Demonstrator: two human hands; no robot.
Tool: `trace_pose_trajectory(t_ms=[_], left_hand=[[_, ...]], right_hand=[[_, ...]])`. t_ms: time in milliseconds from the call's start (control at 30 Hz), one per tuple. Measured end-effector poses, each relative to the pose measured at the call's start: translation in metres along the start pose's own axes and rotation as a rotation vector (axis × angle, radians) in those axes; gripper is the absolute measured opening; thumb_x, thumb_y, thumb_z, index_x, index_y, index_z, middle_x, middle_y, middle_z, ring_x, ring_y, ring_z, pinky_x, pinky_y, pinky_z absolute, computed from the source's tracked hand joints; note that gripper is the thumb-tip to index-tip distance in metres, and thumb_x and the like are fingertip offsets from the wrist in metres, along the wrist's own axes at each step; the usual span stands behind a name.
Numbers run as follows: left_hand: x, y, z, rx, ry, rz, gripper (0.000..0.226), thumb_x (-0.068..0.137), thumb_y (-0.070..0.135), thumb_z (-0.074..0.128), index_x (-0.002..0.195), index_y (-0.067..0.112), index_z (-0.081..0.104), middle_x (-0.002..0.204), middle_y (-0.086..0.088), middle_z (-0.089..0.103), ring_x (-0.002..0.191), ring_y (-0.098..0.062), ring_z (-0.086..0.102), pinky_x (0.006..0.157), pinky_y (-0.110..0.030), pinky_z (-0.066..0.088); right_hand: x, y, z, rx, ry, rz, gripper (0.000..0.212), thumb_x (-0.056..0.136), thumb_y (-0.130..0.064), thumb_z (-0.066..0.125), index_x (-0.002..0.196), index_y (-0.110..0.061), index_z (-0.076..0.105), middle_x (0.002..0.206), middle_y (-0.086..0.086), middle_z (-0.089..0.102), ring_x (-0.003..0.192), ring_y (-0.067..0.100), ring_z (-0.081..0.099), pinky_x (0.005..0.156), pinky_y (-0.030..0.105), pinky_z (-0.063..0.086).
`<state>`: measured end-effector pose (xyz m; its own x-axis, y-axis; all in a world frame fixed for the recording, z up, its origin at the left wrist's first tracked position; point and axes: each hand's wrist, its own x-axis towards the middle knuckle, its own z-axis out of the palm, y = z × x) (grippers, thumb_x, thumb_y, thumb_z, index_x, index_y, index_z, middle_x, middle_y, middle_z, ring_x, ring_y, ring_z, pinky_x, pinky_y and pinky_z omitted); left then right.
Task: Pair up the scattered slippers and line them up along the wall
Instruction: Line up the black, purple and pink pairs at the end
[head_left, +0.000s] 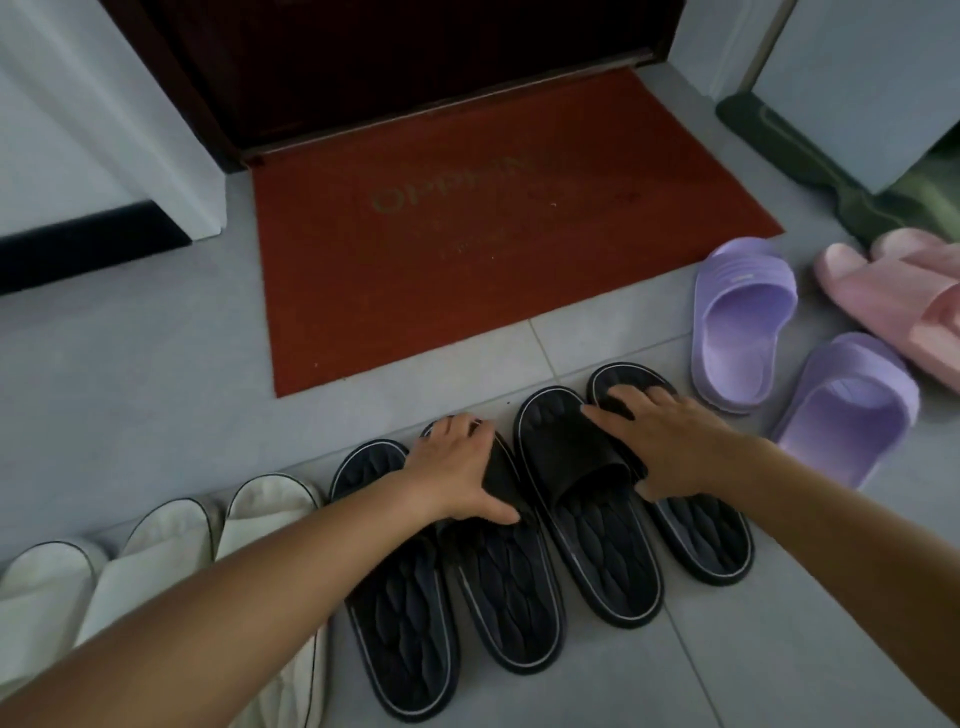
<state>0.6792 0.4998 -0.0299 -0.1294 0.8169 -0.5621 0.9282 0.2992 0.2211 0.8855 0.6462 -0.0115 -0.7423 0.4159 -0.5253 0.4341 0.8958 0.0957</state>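
Several black slippers lie side by side on the grey floor tiles, toes toward the red mat. My left hand (457, 467) grips the strap of the second black slipper (498, 587) from the left. My right hand (670, 447) lies spread over the strap of the rightmost black slipper (701, 535), its index finger touching the strap of the third one (597, 545). The leftmost black slipper (395, 613) is untouched. White slippers (166, 535) sit in a row at the left, partly hidden by my left arm. Two purple slippers (737, 322) (852, 410) lie at the right.
A pink slipper pair (893, 296) lies at the far right, next to a dark green mat (810, 161). The red doormat (467, 249) lies before the dark door (415, 62). A white wall with black skirting (78, 249) stands at the left.
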Motion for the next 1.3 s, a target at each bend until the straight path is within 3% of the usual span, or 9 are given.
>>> trace_pose_trajectory(t_ms=[167, 400, 667, 767, 867, 1000, 1067, 1167, 1300], left_hand=[[-0.007, -0.005, -0.004, 0.024, -0.109, -0.018, 0.108, 0.059, 0.074, 0.067, 0.141, 0.015, 0.029, 0.142, -0.009, 0.04, 0.13, -0.029, 0.04, 0.103, -0.046, 0.04], [0.008, 0.027, -0.048, 0.042, -0.066, 0.211, 0.105, 0.06, 0.072, 0.067, 0.14, 0.015, 0.032, 0.141, -0.009, 0.04, 0.129, -0.03, 0.039, 0.101, -0.047, 0.041], [0.022, 0.064, -0.052, -0.027, -0.056, 0.396, 0.09, 0.065, 0.065, 0.068, 0.136, 0.02, 0.036, 0.139, -0.007, 0.044, 0.128, -0.026, 0.042, 0.101, -0.045, 0.042], [0.027, 0.062, -0.044, -0.052, -0.033, 0.402, 0.086, 0.067, 0.064, 0.067, 0.134, 0.021, 0.036, 0.136, -0.006, 0.046, 0.126, -0.025, 0.045, 0.099, -0.044, 0.044], [0.034, 0.053, -0.046, -0.049, -0.034, 0.398, 0.085, 0.072, 0.064, 0.064, 0.139, 0.022, 0.032, 0.14, -0.004, 0.042, 0.127, -0.023, 0.043, 0.101, -0.041, 0.043], [0.049, 0.063, -0.064, -0.054, -0.025, 0.367, 0.077, 0.08, 0.06, 0.058, 0.141, 0.023, 0.03, 0.143, -0.002, 0.04, 0.129, -0.022, 0.04, 0.101, -0.036, 0.041], [0.067, 0.086, -0.075, -0.03, -0.01, 0.335, 0.074, 0.081, 0.059, 0.057, 0.139, 0.021, 0.032, 0.14, -0.004, 0.041, 0.128, -0.024, 0.041, 0.1, -0.038, 0.042], [0.103, 0.134, -0.091, 0.047, 0.051, 0.289, 0.068, 0.082, 0.056, 0.057, 0.133, 0.017, 0.037, 0.135, -0.007, 0.044, 0.125, -0.027, 0.043, 0.098, -0.044, 0.044], [0.149, 0.216, -0.106, 0.103, 0.117, 0.235, 0.064, 0.084, 0.049, 0.058, 0.133, 0.014, 0.036, 0.135, -0.011, 0.043, 0.124, -0.032, 0.042, 0.094, -0.043, 0.042]], right_hand=[[-0.003, -0.026, -0.007, 0.02, -0.032, -0.047, 0.094, 0.077, -0.048, 0.058, 0.15, -0.032, 0.002, 0.154, 0.007, 0.015, 0.133, 0.03, 0.032, 0.107, 0.044, 0.033], [-0.019, -0.038, -0.026, 0.115, -0.135, 0.057, 0.089, 0.08, -0.05, 0.056, 0.15, -0.034, 0.002, 0.154, 0.008, 0.016, 0.134, 0.031, 0.032, 0.107, 0.044, 0.033], [-0.044, -0.026, -0.043, 0.216, -0.074, 0.164, 0.08, 0.083, -0.044, 0.054, 0.148, -0.034, 0.009, 0.139, 0.006, 0.034, 0.111, 0.029, 0.052, 0.087, 0.039, 0.048], [-0.04, -0.015, -0.027, 0.258, -0.066, 0.209, 0.078, 0.084, -0.045, 0.052, 0.149, -0.031, 0.011, 0.141, 0.006, 0.033, 0.114, 0.029, 0.052, 0.084, 0.038, 0.047], [-0.043, 0.012, -0.019, 0.293, -0.047, 0.225, 0.073, 0.087, -0.046, 0.051, 0.149, -0.029, 0.016, 0.146, 0.005, 0.03, 0.123, 0.025, 0.047, 0.091, 0.038, 0.047], [-0.062, 0.094, -0.018, 0.274, -0.048, 0.284, 0.062, 0.088, -0.046, 0.053, 0.144, -0.032, 0.03, 0.143, -0.001, 0.037, 0.114, 0.015, 0.052, 0.086, 0.032, 0.048], [-0.073, 0.146, -0.012, 0.223, -0.084, 0.358, 0.06, 0.087, -0.044, 0.055, 0.142, -0.031, 0.034, 0.144, 0.001, 0.039, 0.123, 0.018, 0.048, 0.096, 0.034, 0.046], [-0.085, 0.205, 0.005, 0.114, -0.143, 0.416, 0.07, 0.086, -0.051, 0.054, 0.145, -0.023, 0.027, 0.143, 0.006, 0.038, 0.125, 0.023, 0.048, 0.097, 0.039, 0.047], [-0.068, 0.242, 0.019, 0.074, -0.052, 0.293, 0.073, 0.086, -0.058, 0.047, 0.144, -0.02, 0.026, 0.138, 0.006, 0.043, 0.12, 0.026, 0.052, 0.094, 0.037, 0.045]])
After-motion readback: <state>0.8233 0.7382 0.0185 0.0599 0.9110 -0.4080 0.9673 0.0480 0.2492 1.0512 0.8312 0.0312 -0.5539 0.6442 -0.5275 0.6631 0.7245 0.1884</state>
